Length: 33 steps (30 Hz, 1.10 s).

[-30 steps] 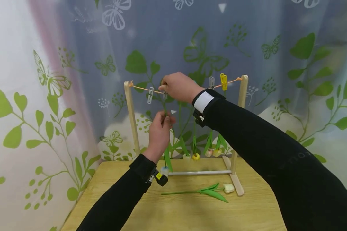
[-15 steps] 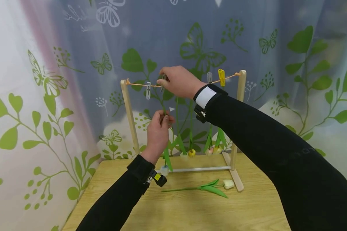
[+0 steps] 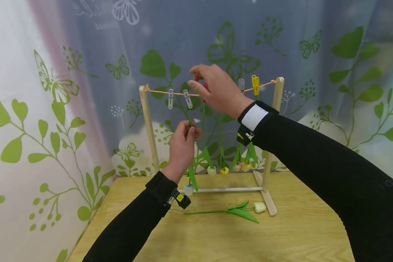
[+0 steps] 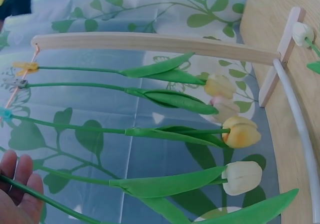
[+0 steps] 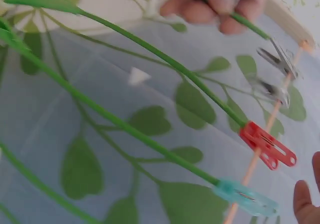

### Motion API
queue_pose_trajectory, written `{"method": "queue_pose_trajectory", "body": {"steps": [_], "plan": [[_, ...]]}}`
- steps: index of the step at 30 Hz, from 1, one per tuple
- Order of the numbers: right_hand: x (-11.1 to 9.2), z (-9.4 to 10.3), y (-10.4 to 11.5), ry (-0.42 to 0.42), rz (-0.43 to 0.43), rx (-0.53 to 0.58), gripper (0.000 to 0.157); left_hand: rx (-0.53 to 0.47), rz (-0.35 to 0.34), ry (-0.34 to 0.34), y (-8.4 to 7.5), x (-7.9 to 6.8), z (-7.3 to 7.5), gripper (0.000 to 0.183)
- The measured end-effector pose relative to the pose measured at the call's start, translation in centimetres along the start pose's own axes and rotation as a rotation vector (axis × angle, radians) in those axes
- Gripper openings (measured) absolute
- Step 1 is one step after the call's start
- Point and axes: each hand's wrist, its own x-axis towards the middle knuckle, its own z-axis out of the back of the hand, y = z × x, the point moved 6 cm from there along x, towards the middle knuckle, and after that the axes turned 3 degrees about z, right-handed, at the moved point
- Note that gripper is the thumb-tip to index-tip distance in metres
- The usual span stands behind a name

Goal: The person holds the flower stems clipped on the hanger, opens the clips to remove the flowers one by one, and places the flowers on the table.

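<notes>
My left hand (image 3: 183,143) pinches the green stem of an artificial tulip with a pale blue bloom (image 3: 189,189), which hangs head down. In the left wrist view its fingers (image 4: 22,176) lie around that stem. The stem's top end reaches up towards two grey clothespins, the left one (image 3: 171,99) and a tilted one (image 3: 187,99), on the orange cord (image 3: 157,91); whether either grips it I cannot tell. My right hand (image 3: 222,89), fingers parted and holding nothing, is above the cord near a red clothespin (image 5: 267,145). A teal clothespin (image 5: 245,198) also holds a stem.
The cord spans two wooden posts (image 3: 149,127), joined low by a white rod (image 3: 229,190). White (image 4: 242,178), yellow (image 4: 241,132) and pink tulips (image 4: 224,109) hang nearby. A white tulip (image 3: 259,207) lies on the wooden table (image 3: 216,240). A patterned curtain (image 3: 91,145) stands behind.
My right hand has let go of the tilted grey clothespin and moved up and to the right. The left hand keeps its pinch on the blue tulip's stem.
</notes>
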Motion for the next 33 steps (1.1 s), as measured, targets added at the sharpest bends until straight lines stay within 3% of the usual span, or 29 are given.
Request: {"method": "queue_pose_trajectory", "body": {"steps": [6, 9, 16, 23, 33], "plan": [[-4.2, -0.7, -0.5, -0.051, 0.081, 0.003, 0.037, -0.017, 0.004, 0.02, -0.8, 0.2, -0.5, 0.026], [-6.1, -1.3, -1.4, -0.061, 0.072, 0.02, 0.034, -0.034, -0.005, 0.027, -1.2, 0.3, -0.7, 0.027], [-10.8, -4.9, -3.9, -0.006, -0.075, 0.14, 0.037, -0.067, -0.004, 0.041, -2.8, 0.0, -1.0, 0.03], [-15.6, -9.5, -3.9, 0.056, -0.185, 0.264, 0.037, -0.019, -0.014, 0.048, -5.6, -1.5, -1.5, 0.029], [-18.1, -13.3, -3.1, -0.031, -0.292, 0.372, 0.038, -0.036, -0.005, 0.067, -6.2, -2.3, -2.2, 0.03]]}}
